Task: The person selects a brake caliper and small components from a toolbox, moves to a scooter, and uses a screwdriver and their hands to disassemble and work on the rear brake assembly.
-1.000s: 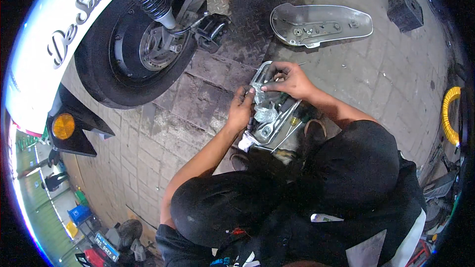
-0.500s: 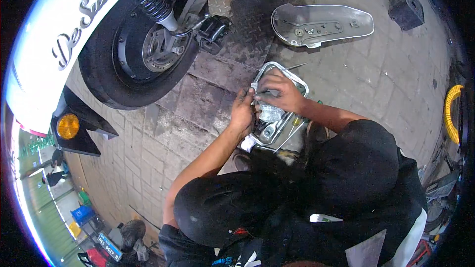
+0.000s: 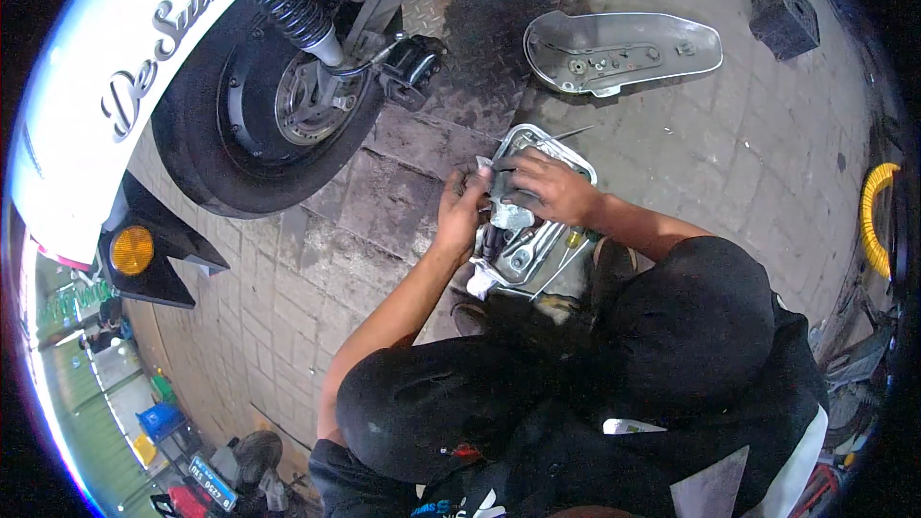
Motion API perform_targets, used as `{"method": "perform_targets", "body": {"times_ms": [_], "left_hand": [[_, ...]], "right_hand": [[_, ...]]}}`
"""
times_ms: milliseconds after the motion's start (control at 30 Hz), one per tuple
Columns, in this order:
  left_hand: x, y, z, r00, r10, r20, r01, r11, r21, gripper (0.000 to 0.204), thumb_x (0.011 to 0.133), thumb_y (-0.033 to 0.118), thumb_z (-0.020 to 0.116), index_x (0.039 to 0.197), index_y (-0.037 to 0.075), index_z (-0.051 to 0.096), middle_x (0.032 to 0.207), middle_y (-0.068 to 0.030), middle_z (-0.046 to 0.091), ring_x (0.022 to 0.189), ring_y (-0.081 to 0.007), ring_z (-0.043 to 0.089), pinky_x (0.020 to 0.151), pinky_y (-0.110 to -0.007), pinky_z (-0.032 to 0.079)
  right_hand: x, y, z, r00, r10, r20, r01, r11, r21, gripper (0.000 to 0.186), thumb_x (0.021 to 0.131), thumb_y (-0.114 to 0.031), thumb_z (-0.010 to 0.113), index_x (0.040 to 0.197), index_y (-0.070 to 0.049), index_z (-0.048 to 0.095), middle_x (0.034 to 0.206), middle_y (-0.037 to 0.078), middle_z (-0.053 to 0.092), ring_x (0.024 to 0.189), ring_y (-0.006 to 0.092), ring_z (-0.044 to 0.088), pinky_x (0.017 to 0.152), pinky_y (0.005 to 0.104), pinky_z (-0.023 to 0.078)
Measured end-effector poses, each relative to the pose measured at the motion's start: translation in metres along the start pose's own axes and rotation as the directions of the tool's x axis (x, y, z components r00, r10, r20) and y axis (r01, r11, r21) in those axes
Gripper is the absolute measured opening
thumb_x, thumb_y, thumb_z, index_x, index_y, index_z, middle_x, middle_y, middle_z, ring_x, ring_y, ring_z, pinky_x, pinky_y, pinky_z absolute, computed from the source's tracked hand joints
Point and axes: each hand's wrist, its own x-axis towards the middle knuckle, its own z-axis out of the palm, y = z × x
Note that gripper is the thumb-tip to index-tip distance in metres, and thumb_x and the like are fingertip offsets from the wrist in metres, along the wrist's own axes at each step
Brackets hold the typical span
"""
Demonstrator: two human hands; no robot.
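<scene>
Head view: stained paved floor (image 3: 691, 173) bears metal tool tray (image 3: 587, 165), grey cover (image 3: 652, 34), tyre (image 3: 206, 168). Left hand (image 3: 462, 197) pinches pale scrap (image 3: 484, 163) over tray's edge; right hand (image 3: 549, 187), fingers curled alongside, grip indeterminable.

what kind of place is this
Probably a motorcycle or scooter repair workshop: an exposed wheel with its spring shock absorber, a metal tray of tools, and a detached cover on the paving.
</scene>
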Motion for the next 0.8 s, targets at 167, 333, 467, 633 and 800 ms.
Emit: {"method": "perform_targets", "body": {"times_ms": [167,333,467,633,800], "left_hand": [[0.002,-0.006,-0.003,0.964,0.175,0.200,-0.184,0.982,0.028,0.028,0.088,0.003,0.068,0.111,0.006,0.053,0.096,-0.0030,0.063,0.085,-0.0109,0.059,0.074,-0.028,0.049],[0.004,0.003,-0.007,0.950,0.249,0.188,-0.252,0.968,-0.010,0.026,0.090,0.000,0.065,0.112,0.004,0.052,0.105,-0.0086,0.067,0.092,-0.0143,0.064,0.076,-0.027,0.052],[0.007,0.016,-0.012,0.937,0.255,0.238,-0.275,0.960,0.058,0.032,0.087,-0.004,0.066,0.111,0.004,0.047,0.107,-0.0101,0.067,0.091,-0.0131,0.064,0.073,-0.025,0.052],[0.003,0.038,-0.006,0.857,0.318,0.406,-0.428,0.878,0.215,0.041,0.086,-0.007,0.065,0.116,0.005,0.040,0.106,-0.0103,0.066,0.085,-0.0045,0.060,0.063,-0.021,0.046],[0.001,0.040,-0.010,0.801,0.198,0.565,-0.437,0.838,0.327,0.058,0.085,-0.011,0.065,0.131,0.008,0.036,0.108,-0.0081,0.066,0.092,-0.0100,0.062,0.071,-0.021,0.049]], "right_hand": [[0.001,-0.001,-0.003,0.999,-0.035,-0.040,0.035,0.999,0.009,0.032,0.083,-0.023,0.072,0.106,-0.003,0.062,0.123,0.017,0.055,0.108,0.0362,0.055,0.090,0.0444,0.048],[0.006,-0.008,-0.022,0.997,-0.045,-0.059,0.054,0.987,0.148,0.029,0.081,-0.018,0.075,0.103,-0.002,0.062,0.123,0.017,0.055,0.112,0.0351,0.055,0.093,0.0448,0.047],[0.013,-0.008,-0.032,0.998,-0.022,0.065,0.012,0.988,0.151,0.025,0.082,-0.015,0.073,0.099,-0.002,0.061,0.117,0.016,0.055,0.112,0.0355,0.056,0.091,0.0427,0.049],[0.018,-0.008,-0.045,0.992,-0.093,0.084,0.093,0.996,0.007,0.022,0.083,-0.014,0.070,0.099,-0.002,0.060,0.114,0.015,0.055,0.108,0.0340,0.058,0.088,0.0431,0.050],[0.018,-0.001,-0.046,0.993,-0.006,0.120,0.008,1.000,-0.024,0.025,0.085,-0.016,0.069,0.103,-0.001,0.059,0.113,0.016,0.056,0.106,0.0344,0.059,0.086,0.0433,0.050]]}}
